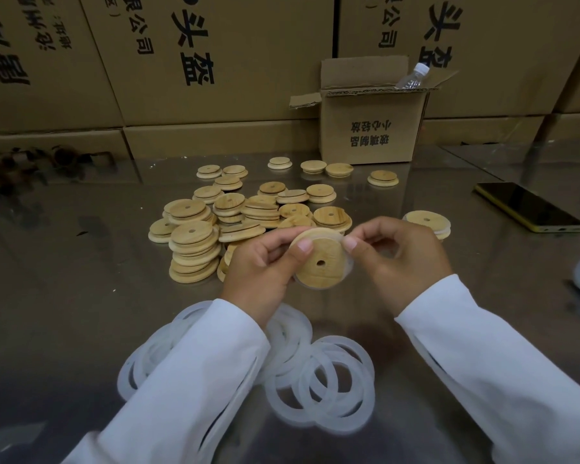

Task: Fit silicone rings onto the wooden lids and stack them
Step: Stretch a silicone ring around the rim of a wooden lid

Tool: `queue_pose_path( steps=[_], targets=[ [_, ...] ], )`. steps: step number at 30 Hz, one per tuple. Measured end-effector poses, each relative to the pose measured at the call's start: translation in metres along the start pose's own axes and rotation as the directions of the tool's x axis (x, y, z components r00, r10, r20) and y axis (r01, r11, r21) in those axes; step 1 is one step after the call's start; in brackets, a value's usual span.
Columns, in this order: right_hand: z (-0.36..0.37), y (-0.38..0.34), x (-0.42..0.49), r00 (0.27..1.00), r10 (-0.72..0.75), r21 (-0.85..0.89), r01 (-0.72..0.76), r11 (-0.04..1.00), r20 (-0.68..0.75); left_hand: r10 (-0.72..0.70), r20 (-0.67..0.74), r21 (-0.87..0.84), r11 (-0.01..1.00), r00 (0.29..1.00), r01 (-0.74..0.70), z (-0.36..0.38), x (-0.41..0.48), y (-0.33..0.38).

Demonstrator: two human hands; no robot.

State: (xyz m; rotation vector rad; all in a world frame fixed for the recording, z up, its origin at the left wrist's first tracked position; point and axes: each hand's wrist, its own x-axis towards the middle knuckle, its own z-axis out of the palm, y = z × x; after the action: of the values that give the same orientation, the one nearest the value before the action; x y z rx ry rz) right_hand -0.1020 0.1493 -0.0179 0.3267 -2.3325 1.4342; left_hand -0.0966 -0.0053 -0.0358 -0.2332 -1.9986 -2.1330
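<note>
One lid (320, 259) held, pile (195, 242) behind, sleeve (195, 380) over rings (365, 363) (phone (529, 205) right)

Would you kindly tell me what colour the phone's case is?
The phone has a yellow case; head view.

shiny steel table (81, 296), stacked cartons (235, 61) behind — dim light

Round lid (320, 259) with a centre hole was up and tilted, whitish ring (348, 264) partly round its rim. More lids (215, 222) piled behind, loose rings (307, 371) heaped in front.
</note>
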Motion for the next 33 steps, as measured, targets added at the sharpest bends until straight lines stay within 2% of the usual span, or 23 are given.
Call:
queue_pose_path(
  steps=[6, 11, 18, 26, 33],
  targets=[
    [0.006, 0.002, -0.005, 0.999, -0.025, -0.019, 0.024, 1.0, -0.027, -0.068, -0.052, -0.112, 0.992, 0.996, 0.062, 0.001, 0.001, -0.001],
    [0.005, 0.002, -0.005, 0.998, -0.007, -0.094, 0.002, 0.996, -0.057, -0.09, -0.017, -0.133, 0.987, 0.996, 0.087, 0.0, 0.001, -0.002],
    [-0.003, 0.002, 0.004, 0.994, 0.102, 0.032, -0.1, 0.994, -0.049, -0.047, 0.008, -0.207, 0.977, 0.999, 0.048, 0.001, 0.003, -0.001],
    [0.0, -0.001, 0.0, 0.995, 0.087, 0.197, -0.096, 0.976, 0.053, -0.057, -0.049, -0.207, 0.977, 0.997, 0.046, 0.0, 0.003, -0.003],
    [0.0, -0.003, -0.003, 0.997, 0.056, 0.159, -0.062, 0.985, 0.047, -0.032, -0.072, -0.159, 0.987, 0.997, 0.02, 0.0, 0.003, -0.002]
  ],
)
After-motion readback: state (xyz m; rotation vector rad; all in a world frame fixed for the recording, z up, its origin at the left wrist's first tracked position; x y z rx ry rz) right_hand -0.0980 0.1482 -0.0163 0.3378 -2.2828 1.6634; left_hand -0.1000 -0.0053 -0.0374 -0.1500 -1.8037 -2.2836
